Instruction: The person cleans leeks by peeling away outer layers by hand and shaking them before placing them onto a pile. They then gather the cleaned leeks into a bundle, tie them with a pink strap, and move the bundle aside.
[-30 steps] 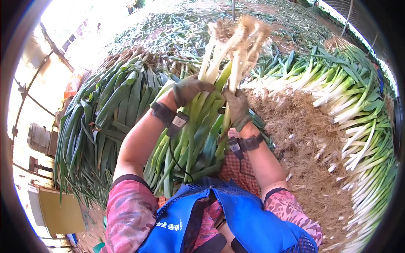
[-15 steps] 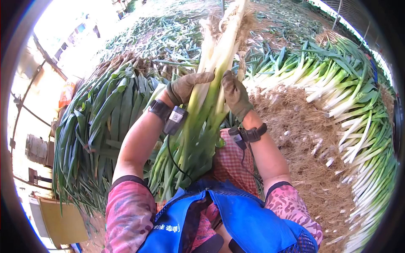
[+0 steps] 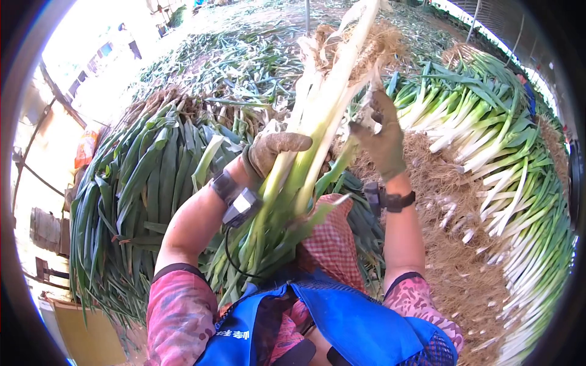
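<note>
My left hand, in a dirty work glove, is wrapped round a bunch of leeks. Their white stalks and brown roots point away from me, while the green leaves trail toward my lap. Just right of the stalks is my gloved right hand, its thumb and fingers curled round a pale, loose outer leaf. A green strip of leaf hangs below that hand, away from the stalks. Exactly where this leaf still joins the bunch is hard to make out.
A tall heap of untrimmed leeks stands on my left. To the right, cleaned leeks lie in a curved row round a mat of brown root trimmings. Leaf scraps cover the ground ahead. A checked cloth covers my lap.
My right hand has moved right, away from the stalks, drawing a loose outer leaf with it. My left hand keeps its hold on the bunch, slightly lower in view.
</note>
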`<action>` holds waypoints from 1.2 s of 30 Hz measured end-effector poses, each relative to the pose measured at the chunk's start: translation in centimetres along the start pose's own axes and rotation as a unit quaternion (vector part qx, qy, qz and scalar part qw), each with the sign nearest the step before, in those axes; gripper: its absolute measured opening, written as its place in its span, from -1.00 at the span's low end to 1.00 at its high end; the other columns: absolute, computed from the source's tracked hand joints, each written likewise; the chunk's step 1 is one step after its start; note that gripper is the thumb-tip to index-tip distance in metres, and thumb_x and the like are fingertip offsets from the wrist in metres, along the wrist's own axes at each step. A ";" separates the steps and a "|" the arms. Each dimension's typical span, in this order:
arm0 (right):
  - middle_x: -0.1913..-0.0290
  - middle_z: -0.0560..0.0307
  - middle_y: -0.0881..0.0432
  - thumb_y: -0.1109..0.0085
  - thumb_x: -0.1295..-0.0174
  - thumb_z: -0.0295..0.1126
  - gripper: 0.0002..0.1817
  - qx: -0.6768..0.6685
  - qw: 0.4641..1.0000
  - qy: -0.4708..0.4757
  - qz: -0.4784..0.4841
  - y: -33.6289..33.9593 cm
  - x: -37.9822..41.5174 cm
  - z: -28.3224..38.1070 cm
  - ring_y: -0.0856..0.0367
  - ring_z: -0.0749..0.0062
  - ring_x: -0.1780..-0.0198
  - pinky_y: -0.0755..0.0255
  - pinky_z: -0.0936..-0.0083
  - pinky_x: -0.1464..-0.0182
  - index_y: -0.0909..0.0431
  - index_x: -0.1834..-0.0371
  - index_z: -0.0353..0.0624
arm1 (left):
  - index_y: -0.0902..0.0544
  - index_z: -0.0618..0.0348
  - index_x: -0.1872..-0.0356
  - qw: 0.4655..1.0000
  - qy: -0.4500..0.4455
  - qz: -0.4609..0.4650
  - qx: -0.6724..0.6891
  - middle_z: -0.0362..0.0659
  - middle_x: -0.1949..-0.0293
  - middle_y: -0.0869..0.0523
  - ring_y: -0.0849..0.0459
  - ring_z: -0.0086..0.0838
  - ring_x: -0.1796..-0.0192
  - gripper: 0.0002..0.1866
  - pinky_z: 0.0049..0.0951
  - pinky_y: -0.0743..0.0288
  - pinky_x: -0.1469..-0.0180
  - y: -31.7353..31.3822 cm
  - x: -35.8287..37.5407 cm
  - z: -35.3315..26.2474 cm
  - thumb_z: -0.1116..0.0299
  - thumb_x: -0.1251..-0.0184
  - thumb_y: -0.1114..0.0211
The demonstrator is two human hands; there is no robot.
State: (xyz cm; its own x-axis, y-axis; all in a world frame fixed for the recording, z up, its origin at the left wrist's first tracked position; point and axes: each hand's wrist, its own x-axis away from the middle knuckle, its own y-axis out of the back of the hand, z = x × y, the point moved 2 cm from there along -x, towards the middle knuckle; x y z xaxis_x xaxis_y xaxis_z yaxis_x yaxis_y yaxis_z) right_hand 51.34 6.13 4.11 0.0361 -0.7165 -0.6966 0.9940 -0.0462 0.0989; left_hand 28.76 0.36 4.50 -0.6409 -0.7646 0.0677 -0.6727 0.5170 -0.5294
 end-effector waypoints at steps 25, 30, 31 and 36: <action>-0.17 -0.03 -0.50 -0.22 -0.32 -0.29 -0.47 0.337 0.939 0.030 0.054 4.6 -10.5 -4.9 -0.52 0.20 -0.17 -0.51 0.25 -0.16 -0.31 -0.29 -0.19 | -0.57 0.35 -0.09 0.993 0.083 -0.018 -0.083 -0.05 0.16 -0.73 -0.73 -0.38 0.21 -0.56 -0.41 -0.66 0.12 -4.7 -0.6 1.3 0.36 -0.21 -0.35; -0.10 -0.01 -0.57 -0.16 -0.35 -0.27 -0.59 0.557 0.814 -0.115 -0.121 22.6 -18.7 -6.9 -0.59 0.19 -0.11 -0.56 0.26 -0.12 -0.42 -0.21 -0.15 | -0.61 0.30 0.00 0.986 0.057 -0.030 -0.154 -0.12 0.25 -0.72 -0.71 -0.42 0.27 -0.64 -0.45 -0.64 0.18 -1.3 -0.1 2.0 0.35 -0.21 -0.33; -0.09 -0.01 -0.59 -0.15 -0.35 -0.27 -0.61 0.560 0.812 -0.128 -0.106 25.0 -19.3 -6.0 -0.60 0.19 -0.10 -0.57 0.26 -0.11 -0.44 -0.19 -0.14 | -0.61 0.28 0.02 0.981 0.045 -0.094 -0.166 -0.14 0.29 -0.70 -0.70 -0.44 0.29 -0.64 -0.46 -0.63 0.21 -1.9 0.4 1.4 0.31 -0.20 -0.34; -0.28 -0.02 -0.47 -0.21 -0.31 -0.39 -0.51 -0.044 0.953 0.017 0.300 14.4 -13.0 1.4 -0.50 0.22 -0.28 -0.44 0.36 -0.32 -0.39 -0.30 -0.18 | -0.63 0.23 0.03 0.975 0.037 -0.103 -0.194 -0.16 0.34 -0.70 -0.68 -0.50 0.40 -0.64 -0.51 -0.60 0.32 -1.1 -1.7 1.3 0.26 -0.21 -0.37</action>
State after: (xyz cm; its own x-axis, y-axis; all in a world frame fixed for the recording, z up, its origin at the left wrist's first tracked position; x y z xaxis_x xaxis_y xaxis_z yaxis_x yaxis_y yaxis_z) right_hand 65.01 13.84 15.56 0.6026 -0.5730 -0.5555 0.7980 0.4244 0.4279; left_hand 31.02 0.61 3.89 -0.4919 -0.8456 0.2071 -0.8704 0.4722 -0.1394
